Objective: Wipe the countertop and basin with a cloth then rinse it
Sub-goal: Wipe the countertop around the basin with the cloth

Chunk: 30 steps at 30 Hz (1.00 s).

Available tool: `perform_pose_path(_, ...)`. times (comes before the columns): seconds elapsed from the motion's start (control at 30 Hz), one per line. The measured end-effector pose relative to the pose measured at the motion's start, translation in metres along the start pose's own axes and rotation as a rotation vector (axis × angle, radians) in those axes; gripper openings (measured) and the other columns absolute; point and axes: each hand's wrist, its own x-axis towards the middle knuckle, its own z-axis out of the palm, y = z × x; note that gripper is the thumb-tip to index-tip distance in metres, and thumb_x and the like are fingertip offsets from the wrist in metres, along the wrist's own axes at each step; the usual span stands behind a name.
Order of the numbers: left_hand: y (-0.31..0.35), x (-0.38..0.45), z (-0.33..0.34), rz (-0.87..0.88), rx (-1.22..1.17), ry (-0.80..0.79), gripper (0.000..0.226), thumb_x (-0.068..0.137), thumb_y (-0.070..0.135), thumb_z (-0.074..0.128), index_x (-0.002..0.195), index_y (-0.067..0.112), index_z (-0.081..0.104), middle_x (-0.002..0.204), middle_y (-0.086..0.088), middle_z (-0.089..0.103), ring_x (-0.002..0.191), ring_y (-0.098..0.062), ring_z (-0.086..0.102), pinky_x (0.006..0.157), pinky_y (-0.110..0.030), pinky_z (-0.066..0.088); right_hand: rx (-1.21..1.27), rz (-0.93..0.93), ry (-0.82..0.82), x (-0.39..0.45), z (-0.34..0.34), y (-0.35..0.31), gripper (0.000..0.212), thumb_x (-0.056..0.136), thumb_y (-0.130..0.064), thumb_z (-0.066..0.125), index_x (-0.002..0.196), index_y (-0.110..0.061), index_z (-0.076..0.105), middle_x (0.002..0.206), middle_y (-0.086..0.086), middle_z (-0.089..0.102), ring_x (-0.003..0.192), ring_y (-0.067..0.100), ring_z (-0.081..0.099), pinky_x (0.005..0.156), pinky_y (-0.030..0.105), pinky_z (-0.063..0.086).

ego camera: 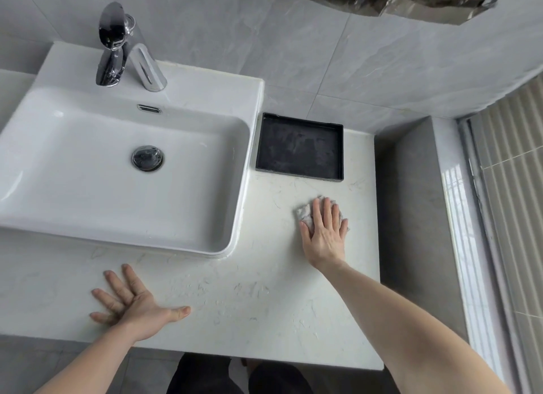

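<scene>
Nearest me, the left hand (pixel 132 301) lies flat on the pale marble bench (pixel 241 320), fingers (pixel 113 282) spread, bracing and holding nothing. Further in, the right hand (pixel 324 232) presses a small grey cloth (pixel 304 211) onto the bench with straight fingers, the cloth bunched under and just ahead of them. An unwiped strip lies between it and the black tray (pixel 299 146) beyond. Left of the hand sits the white basin (pixel 238 188), chrome faucet (pixel 126 49) behind, grey tiled wall (pixel 323 55) at the back.
</scene>
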Motion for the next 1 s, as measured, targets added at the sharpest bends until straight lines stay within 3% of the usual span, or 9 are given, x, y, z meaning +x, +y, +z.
perform_pose_path(0.1,0.002,-0.001,0.000,0.006,0.000,0.004,0.178,0.030,0.084,0.079,0.137,0.027,-0.052,0.139,-0.005,-0.063,0.136,-0.040,-0.048,0.113,-0.068,-0.013,0.028,0.034,0.043,0.001,-0.006,0.030,0.061,0.109,-0.049,0.019,0.166,-0.032,0.004,0.174,-0.005,-0.007,0.160,0.019,-0.009,0.128,0.052,-0.002)
perform_pose_path(0.27,-0.001,0.000,0.001,0.006,-0.011,0.005,0.178,0.028,0.086,0.076,0.136,0.027,-0.052,0.138,-0.005,-0.063,0.135,-0.041,-0.049,0.113,-0.068,-0.013,0.171,0.124,0.136,0.000,-0.023,0.084,0.051,0.112,-0.028,0.025,0.163,-0.023,0.028,0.173,0.001,0.015,0.160,0.018,0.006,0.129,0.050,0.004)
perform_pose_path(0.4,-0.002,0.001,0.001,0.013,-0.025,0.006,0.179,0.027,0.087,0.076,0.136,0.027,-0.052,0.139,-0.006,-0.063,0.135,-0.042,-0.049,0.112,-0.068,-0.013,0.347,0.165,0.201,0.006,-0.032,0.063,0.048,0.112,-0.036,0.025,0.156,-0.022,0.040,0.165,0.000,0.035,0.157,0.024,0.024,0.128,0.046,0.018)
perform_pose_path(0.5,-0.001,-0.002,0.000,0.013,-0.024,0.007,0.177,0.031,0.086,0.077,0.137,0.026,-0.051,0.140,-0.007,-0.062,0.135,-0.043,-0.048,0.112,-0.068,-0.013,0.450,0.083,0.159,0.003,-0.027,0.004,0.048,0.113,-0.033,0.030,0.159,-0.018,0.037,0.168,0.000,0.032,0.157,0.017,0.021,0.129,0.042,0.017)
perform_pose_path(0.6,0.001,-0.002,0.000,-0.002,-0.017,0.002,0.177,0.031,0.086,0.077,0.138,0.025,-0.051,0.141,-0.008,-0.061,0.136,-0.043,-0.047,0.112,-0.069,-0.013,0.477,-0.143,0.080,-0.004,-0.010,-0.065,0.046,0.113,-0.028,0.033,0.158,-0.019,0.041,0.167,0.000,0.033,0.157,0.018,0.023,0.129,0.046,0.017)
perform_pose_path(0.73,0.002,-0.003,-0.001,0.003,-0.022,0.006,0.178,0.029,0.084,0.079,0.138,0.027,-0.051,0.140,-0.006,-0.062,0.136,-0.041,-0.048,0.113,-0.067,-0.014,0.220,-0.330,-0.142,-0.024,0.025,-0.126,0.056,0.112,-0.034,0.022,0.166,-0.023,0.012,0.173,-0.009,0.004,0.160,0.014,-0.008,0.129,0.048,-0.006)
perform_pose_path(0.8,0.003,-0.004,-0.001,0.010,-0.021,0.007,0.178,0.030,0.083,0.080,0.138,0.027,-0.050,0.140,-0.005,-0.062,0.136,-0.040,-0.048,0.113,-0.067,-0.015,0.125,-0.339,-0.137,-0.032,0.035,-0.127,0.059,0.111,-0.034,0.021,0.166,-0.024,0.002,0.173,-0.011,-0.007,0.158,0.014,-0.018,0.128,0.048,-0.011)
perform_pose_path(1.0,0.003,-0.005,-0.001,0.010,-0.016,0.004,0.178,0.030,0.083,0.079,0.138,0.026,-0.051,0.140,-0.006,-0.062,0.136,-0.041,-0.048,0.113,-0.067,-0.014,0.086,-0.308,-0.039,-0.034,0.028,-0.061,0.060,0.110,-0.042,0.026,0.166,-0.033,0.005,0.172,-0.015,-0.010,0.157,0.008,-0.020,0.127,0.043,-0.013)
